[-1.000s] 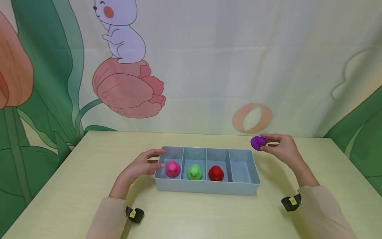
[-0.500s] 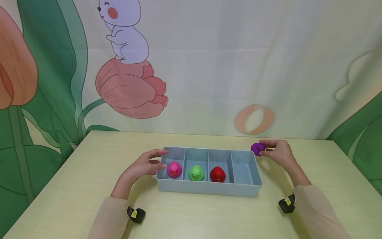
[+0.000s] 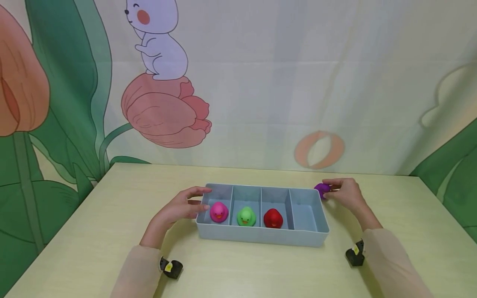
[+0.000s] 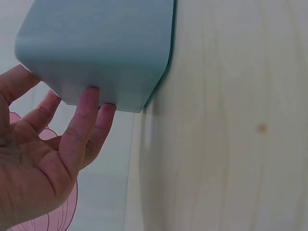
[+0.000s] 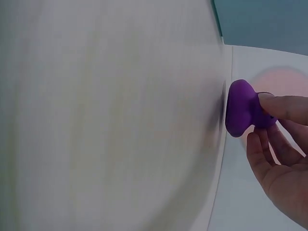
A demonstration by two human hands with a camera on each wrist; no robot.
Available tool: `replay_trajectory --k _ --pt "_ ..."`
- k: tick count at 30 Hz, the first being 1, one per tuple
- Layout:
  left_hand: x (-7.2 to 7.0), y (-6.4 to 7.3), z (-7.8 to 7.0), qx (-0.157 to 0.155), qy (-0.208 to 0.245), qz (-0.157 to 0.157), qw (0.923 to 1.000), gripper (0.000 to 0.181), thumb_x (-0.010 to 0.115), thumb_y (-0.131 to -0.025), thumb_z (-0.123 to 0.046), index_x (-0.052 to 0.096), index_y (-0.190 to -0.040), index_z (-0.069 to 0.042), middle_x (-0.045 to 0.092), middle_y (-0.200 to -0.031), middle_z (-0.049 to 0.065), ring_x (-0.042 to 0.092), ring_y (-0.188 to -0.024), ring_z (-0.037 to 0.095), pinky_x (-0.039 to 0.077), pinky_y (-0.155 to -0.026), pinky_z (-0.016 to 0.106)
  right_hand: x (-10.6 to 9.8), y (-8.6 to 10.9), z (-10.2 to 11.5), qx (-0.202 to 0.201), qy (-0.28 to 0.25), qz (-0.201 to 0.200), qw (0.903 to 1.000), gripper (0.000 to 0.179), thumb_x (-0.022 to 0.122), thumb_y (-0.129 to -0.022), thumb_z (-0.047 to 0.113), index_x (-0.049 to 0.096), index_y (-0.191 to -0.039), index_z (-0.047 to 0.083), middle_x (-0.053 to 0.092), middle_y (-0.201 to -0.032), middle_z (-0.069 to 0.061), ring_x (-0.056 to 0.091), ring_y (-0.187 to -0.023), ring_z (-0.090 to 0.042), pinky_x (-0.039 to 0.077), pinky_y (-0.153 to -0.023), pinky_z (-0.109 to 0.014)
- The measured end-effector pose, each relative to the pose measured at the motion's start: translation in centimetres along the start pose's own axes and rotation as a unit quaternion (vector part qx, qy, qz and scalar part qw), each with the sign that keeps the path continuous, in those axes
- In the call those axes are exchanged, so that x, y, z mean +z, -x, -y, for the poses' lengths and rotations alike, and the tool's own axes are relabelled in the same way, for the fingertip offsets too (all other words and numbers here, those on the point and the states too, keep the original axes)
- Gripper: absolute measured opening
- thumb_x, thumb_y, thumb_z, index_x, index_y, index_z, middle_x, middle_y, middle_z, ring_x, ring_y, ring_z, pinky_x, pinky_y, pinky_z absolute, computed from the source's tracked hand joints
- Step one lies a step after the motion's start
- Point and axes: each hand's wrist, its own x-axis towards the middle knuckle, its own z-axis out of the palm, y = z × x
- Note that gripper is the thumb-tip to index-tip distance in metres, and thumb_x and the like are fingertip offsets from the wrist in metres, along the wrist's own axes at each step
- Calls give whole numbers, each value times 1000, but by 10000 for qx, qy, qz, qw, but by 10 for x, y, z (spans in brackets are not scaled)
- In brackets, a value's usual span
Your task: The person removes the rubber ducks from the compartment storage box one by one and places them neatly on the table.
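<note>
A pale blue box [image 3: 261, 236] with several compartments lies across the table. Its left end is held by my left hand [image 3: 179, 207], thumb and a finger over the rim in the head view; other fingertips touch the outer end wall [image 4: 106, 72] in the left wrist view. From left, the compartments hold a pink toy duck [image 3: 218, 212], a green one [image 3: 246, 216] and a red one [image 3: 273, 218]; the rightmost holds nothing. My right hand [image 3: 346, 193] pinches a purple toy duck [image 5: 240, 108] by its head, base down close to the tabletop, behind the box's right end.
The pale wooden table [image 3: 253, 273] extends around the box on all sides. A printed curtain [image 3: 246, 91] hangs at its far edge, just behind the purple duck. Black wrist cameras sit under both sleeves.
My right hand has lowered the purple duck toward the table, moving closer to the box's back right corner. The left hand stays at the box. The head view has shifted slightly.
</note>
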Motion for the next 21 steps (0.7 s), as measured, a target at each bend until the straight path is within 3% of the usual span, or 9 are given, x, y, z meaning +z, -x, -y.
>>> replay_trajectory --k 5,14,21 --pt "0 -1 1 0 30 17 10000 49 64 -84 -15 49 -130 -13 40 -135 14 46 -117 34 50 -80 41 0 -2 -3 -1 76 57 10000 42 71 -74 2 60 -114 -6 63 -103 -26 59 -95 -36 42 -70 -26" --pt "0 0 0 27 67 27 10000 48 64 -84 -15 49 -129 -12 39 -136 14 45 -117 35 50 -81 41 1 -3 -3 162 62 133 9998 42 71 -74 0 60 -114 -6 61 -105 -27 57 -96 -37 45 -74 -33" --pt "1 1 -1 -37 -9 -33 10000 48 64 -84 -15 49 -130 -13 40 -135 13 46 -117 34 50 -82 42 1 -3 -3 201 58 183 9996 41 71 -75 1 60 -114 -6 61 -106 -27 58 -95 -36 45 -71 -30"
